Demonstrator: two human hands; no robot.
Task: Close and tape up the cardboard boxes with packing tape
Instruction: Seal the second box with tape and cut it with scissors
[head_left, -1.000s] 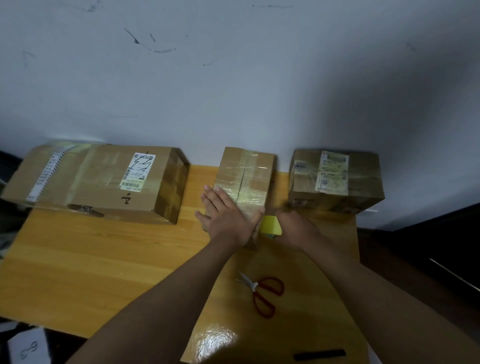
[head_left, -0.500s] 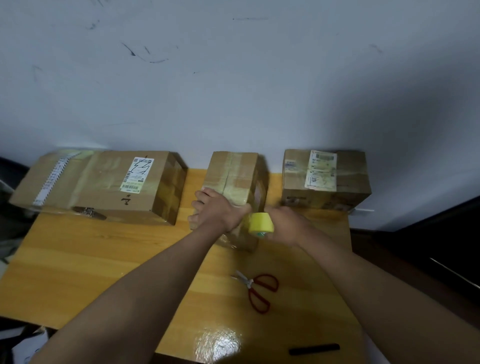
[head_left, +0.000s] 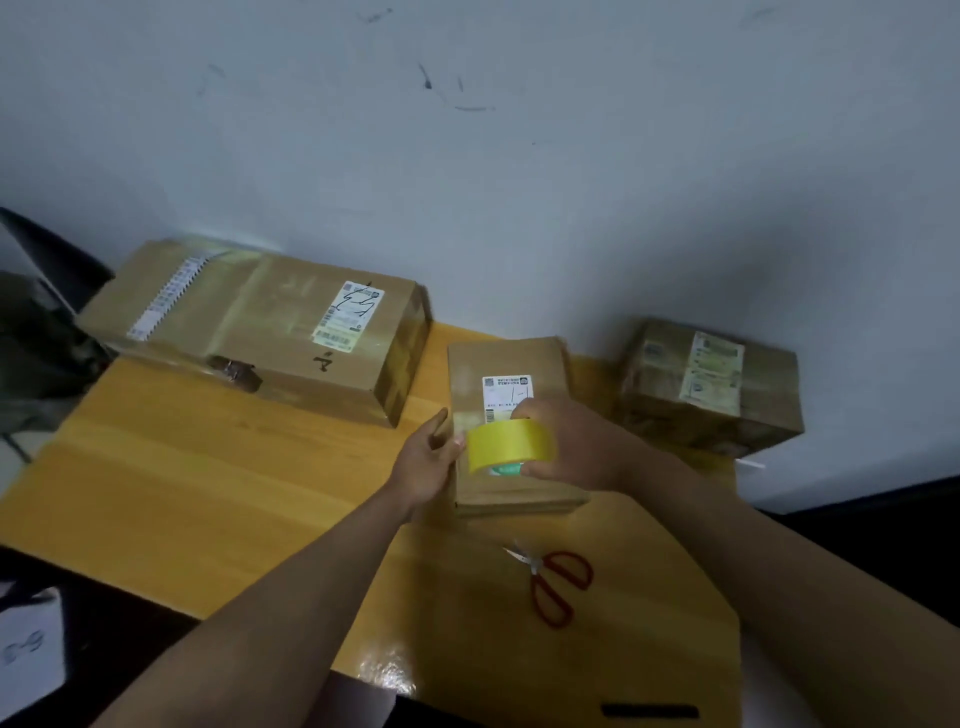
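Half a second back my left palm lay flat on the middle box's taped seam; since then that box has been turned so a white label faces up, and the yellow roll has come over its top. From my head camera, the middle box sits at twelve o'clock on the table. My left hand rests open against its left side at nine o'clock, fingers nearly straight. My right hand grips the tape roll, curled round its rim. Motion blur hides the tape's free end, so I may already be pulling it. This small box looks light and stiff and could slide, so I'd brace its side wall. Scissors lie at six o'clock.
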